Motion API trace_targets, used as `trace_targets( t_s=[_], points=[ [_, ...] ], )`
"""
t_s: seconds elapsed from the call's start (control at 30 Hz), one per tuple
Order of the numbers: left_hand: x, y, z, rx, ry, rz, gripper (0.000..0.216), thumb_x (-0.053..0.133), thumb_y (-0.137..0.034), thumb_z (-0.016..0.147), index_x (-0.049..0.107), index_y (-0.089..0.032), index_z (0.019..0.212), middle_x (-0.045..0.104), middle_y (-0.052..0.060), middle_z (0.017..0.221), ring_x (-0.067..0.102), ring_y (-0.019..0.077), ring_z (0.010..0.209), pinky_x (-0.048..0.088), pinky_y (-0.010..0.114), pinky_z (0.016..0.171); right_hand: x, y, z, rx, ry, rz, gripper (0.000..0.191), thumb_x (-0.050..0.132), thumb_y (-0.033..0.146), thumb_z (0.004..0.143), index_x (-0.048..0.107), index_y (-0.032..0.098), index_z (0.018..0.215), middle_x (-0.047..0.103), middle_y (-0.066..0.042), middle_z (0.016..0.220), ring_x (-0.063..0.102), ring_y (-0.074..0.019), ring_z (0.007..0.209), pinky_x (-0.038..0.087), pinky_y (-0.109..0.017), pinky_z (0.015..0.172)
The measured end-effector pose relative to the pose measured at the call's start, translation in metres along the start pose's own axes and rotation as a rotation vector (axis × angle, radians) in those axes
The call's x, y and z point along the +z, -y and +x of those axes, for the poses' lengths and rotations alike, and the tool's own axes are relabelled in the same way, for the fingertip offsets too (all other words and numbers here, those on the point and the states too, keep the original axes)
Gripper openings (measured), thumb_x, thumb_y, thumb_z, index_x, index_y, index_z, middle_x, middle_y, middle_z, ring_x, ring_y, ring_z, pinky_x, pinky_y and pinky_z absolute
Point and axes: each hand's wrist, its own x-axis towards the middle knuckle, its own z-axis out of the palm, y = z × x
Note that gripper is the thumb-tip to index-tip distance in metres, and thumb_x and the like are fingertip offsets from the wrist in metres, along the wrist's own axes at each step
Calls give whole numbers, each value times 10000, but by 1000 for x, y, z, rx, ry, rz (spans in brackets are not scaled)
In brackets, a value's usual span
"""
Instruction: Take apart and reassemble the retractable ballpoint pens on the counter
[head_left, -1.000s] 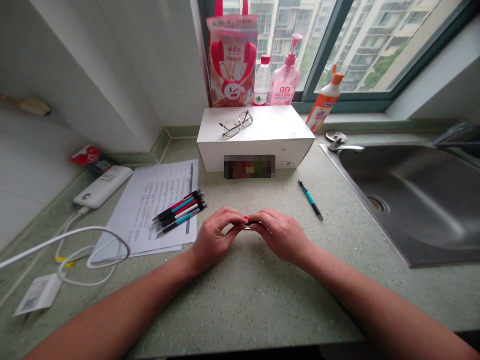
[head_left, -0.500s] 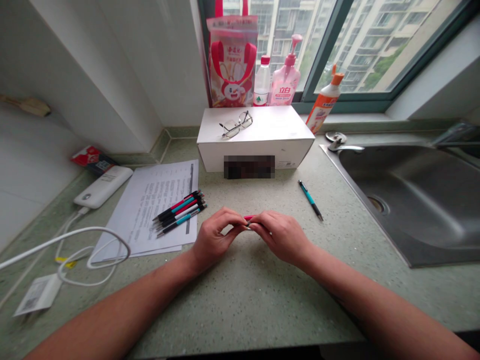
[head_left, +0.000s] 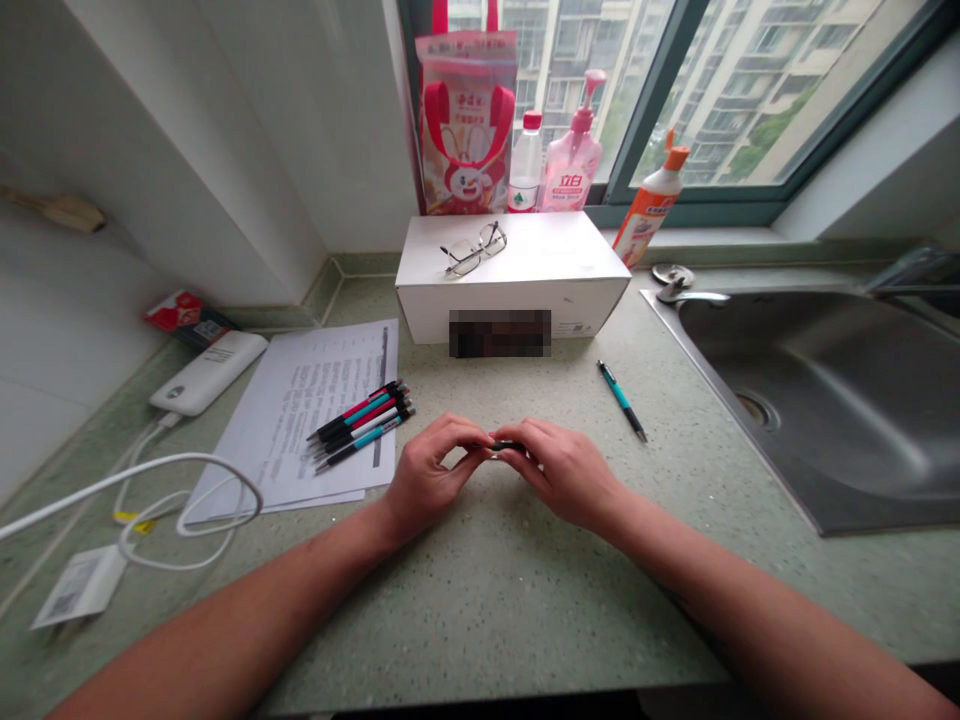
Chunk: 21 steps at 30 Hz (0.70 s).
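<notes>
Above the middle of the counter, my left hand [head_left: 435, 465] and my right hand [head_left: 562, 470] meet fingertip to fingertip. Both pinch a pen [head_left: 510, 446], mostly hidden by the fingers. A short black length of it shows between them, with a bit of red by the left fingertips. Left of my hands, several black-gripped pens [head_left: 367, 425] in red, blue and white lie bunched on printed sheets [head_left: 262, 440]. A single blue and black pen [head_left: 621, 400] rests on the counter beyond my right hand.
Ahead stands a white box [head_left: 525, 250] with eyeglasses [head_left: 474, 250] on top. A steel sink [head_left: 825, 400] is set in at right. At left are a white power bank [head_left: 210, 375] and a looped white cable [head_left: 187, 460]. Bottles and a pink bag [head_left: 466, 130] stand by the window.
Between the fingertips, the red strip seen before is now mostly covered, and more of a black part shows. The hands have barely moved; the view shifted very slightly.
</notes>
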Motion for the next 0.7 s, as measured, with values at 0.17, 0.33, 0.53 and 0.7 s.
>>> trace_targets(
  t_s=[0.17,0.33,0.53,0.7],
  points=[
    [0,0,0,7,-5,4,110,700,-108,883,699,-189,957,705,32,870,675,147,812,575,272,749,1,0,0,25,-38,38,186,535,339,1012,612,188,1086,731,-58,943,671,-160,760,459,-282,655],
    [0,2,0,12,-12,-1,90,701,-122,885,705,-183,951,700,33,863,683,147,795,583,266,728,0,-1,1,14,-12,-1,235,467,348,1046,649,200,1061,729,-61,950,684,-188,844,472,-302,710],
    [0,2,0,5,-17,8,109,701,-104,879,701,-184,952,699,31,866,680,147,799,586,266,737,0,0,0,27,-44,34,194,547,345,1008,611,188,1102,724,-55,945,663,-159,747,449,-281,649],
    [0,3,0,11,-17,19,112,706,-100,875,698,-180,953,692,32,865,676,144,795,583,259,726,-2,0,1,26,-25,-8,243,465,358,1046,645,195,1034,718,-60,935,672,-181,815,453,-296,691]
  ],
)
